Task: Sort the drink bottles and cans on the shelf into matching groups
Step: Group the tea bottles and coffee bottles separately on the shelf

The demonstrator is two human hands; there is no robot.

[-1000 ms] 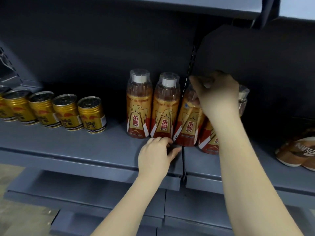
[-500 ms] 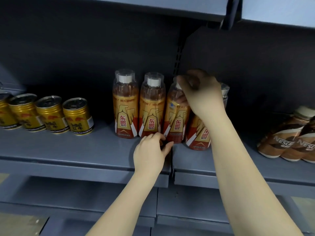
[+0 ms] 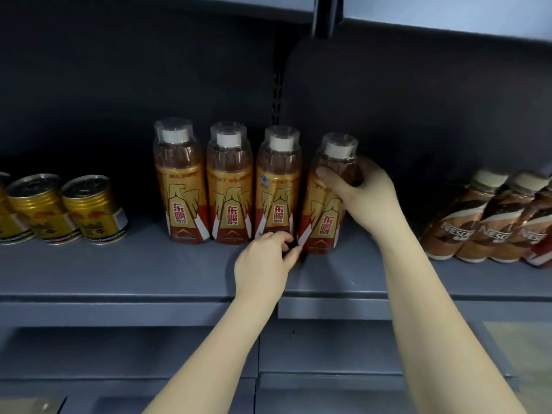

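Note:
Several orange energy-drink bottles with white caps stand in a row on the grey shelf (image 3: 119, 273). My right hand (image 3: 363, 195) grips the rightmost bottle (image 3: 324, 222) round its shoulder; that bottle leans slightly left. The third bottle (image 3: 276, 186) stands just left of it. My left hand (image 3: 265, 264) rests on the shelf with curled fingertips at the foot of these two bottles; whether it grips one I cannot tell. Gold cans (image 3: 92, 210) stand at the left. Brown coffee bottles (image 3: 466, 222) lean at the right.
The shelf's dark back panel and a slotted upright (image 3: 277, 97) rise behind the bottles. Another shelf (image 3: 448, 13) hangs overhead. Lower grey shelves (image 3: 328, 348) sit below my arms. Bare shelf lies between the cans and the orange bottles.
My right hand has slid from the bottle tops down to the rightmost bottle's shoulder, uncovering the caps. The tilted bottles now stand nearly upright. The view shifted right, showing more coffee bottles.

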